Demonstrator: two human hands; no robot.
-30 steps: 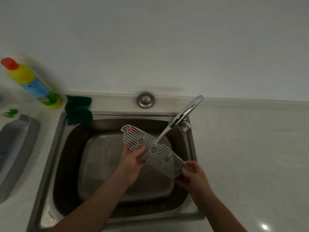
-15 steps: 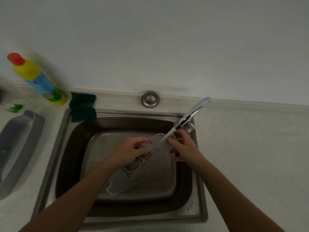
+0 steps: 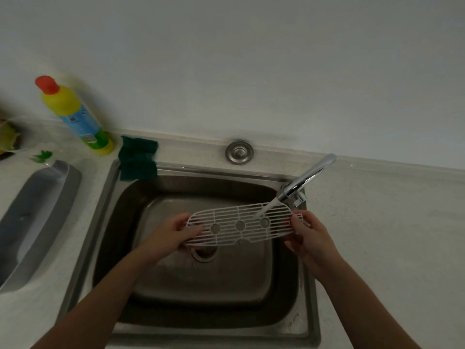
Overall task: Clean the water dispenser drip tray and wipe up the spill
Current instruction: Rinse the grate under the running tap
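A pale speckled countertop fills the view, running back to a plain wall, and a steel sink is sunk into its middle. At the back left stands a yellow bottle with a red cap and a blue label, upright on the counter. Just right of it a dark green cloth lies at the sink's back left corner, draped over the rim. Along the back ledge sits a round metal cap, flush in the counter. Over on the far left, a long grey tray rests beside the sink. The stretch right of the basin is bare stone.
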